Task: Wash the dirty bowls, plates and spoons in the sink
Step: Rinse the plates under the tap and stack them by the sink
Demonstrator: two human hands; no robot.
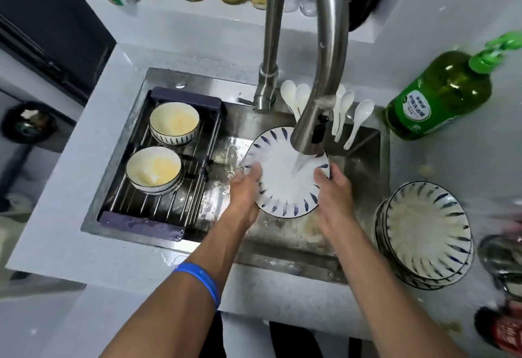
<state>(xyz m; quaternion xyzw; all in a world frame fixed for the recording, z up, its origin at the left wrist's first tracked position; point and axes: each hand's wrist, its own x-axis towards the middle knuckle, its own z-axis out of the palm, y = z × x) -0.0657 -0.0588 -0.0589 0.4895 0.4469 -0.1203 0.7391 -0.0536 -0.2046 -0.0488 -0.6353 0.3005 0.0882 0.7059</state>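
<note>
A white plate with blue leaf marks (285, 177) is tilted under the running tap (310, 120) in the steel sink (364, 177). My left hand (245, 188) grips its left rim and my right hand (333, 188) grips its right rim. Water falls on the plate's middle. Two stacks of bowls (173, 122) (154, 170) with yellowish insides sit in the drain rack (163, 208) on the sink's left. Several white spoons (347, 115) lean at the sink's back edge. A stack of dirty plates (426, 230) stands on the counter to the right.
A green dish soap bottle (440, 95) stands on the counter at the back right. Jars and bottles line the shelf (197, 5) behind the tap. Blurred dark objects (502, 267) lie at the far right edge. Food scraps lie on the sink floor near my right wrist.
</note>
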